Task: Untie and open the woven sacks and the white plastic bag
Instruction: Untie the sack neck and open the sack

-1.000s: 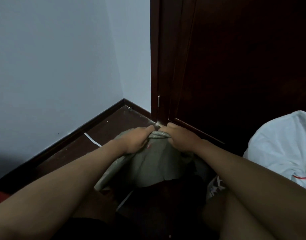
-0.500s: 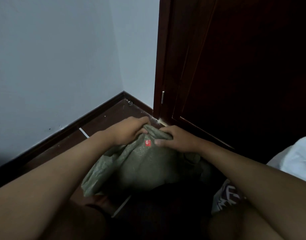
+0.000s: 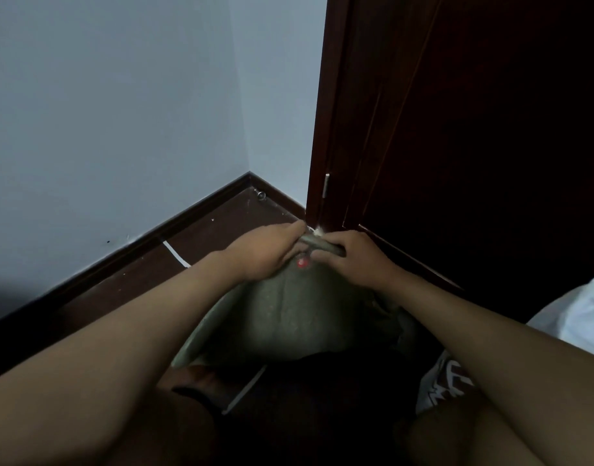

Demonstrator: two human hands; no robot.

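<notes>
No writing can be read anywhere; the only marks are a small red spot (image 3: 301,263) on the woven sack (image 3: 288,317) just below its gathered neck, and a brown-and-white pattern on a pale bag (image 3: 441,381) low on the right, too blurred to make out as letters. The woven sack is a dull grey-green, coarse in weave, bulging and rounded, standing on the dark brown floor (image 3: 127,284) in the corner between the pale wall (image 3: 104,112) and a dark wooden door (image 3: 473,129). Its top is bunched into a twisted roll, with a little white tuft (image 3: 318,233) showing at the far end of the roll. The left hand (image 3: 268,253) grips the left end of that roll with curled fingers, and the right hand (image 3: 352,255) grips the right end, thumb and fingers wrapped round the fabric. The two hands sit close together, almost touching. A white plastic bag (image 3: 577,311) lies at the right edge, apart from the sack, only partly in view.
</notes>
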